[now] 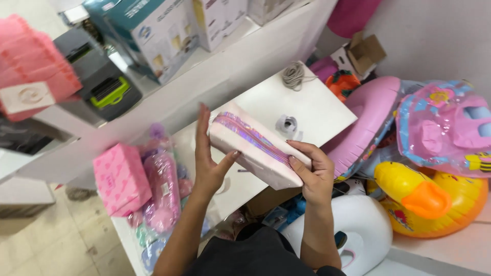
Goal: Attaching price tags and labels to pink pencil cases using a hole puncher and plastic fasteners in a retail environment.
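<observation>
Head view, centre of frame: both hands hold a pouch (254,145) up over the white bench (312,110), clear of its top. Left hand (208,163) lies flat against the pouch's near end, fingers straight, thumb hooked underneath; it looks like a prop to steady it. Right hand (313,171) is curled round the lower right end, fingers wrapped on top. Held slanting from upper left to lower right, the zip side faces the camera.

Pouch: pale pink, long, boxy, with a shiny purple-pink zip strip along its top.

On the bench behind: a tape roll (287,124) and a coil of cord (293,75). Lower left: a pink box (120,179). Right: pink and yellow inflatables (434,199).
</observation>
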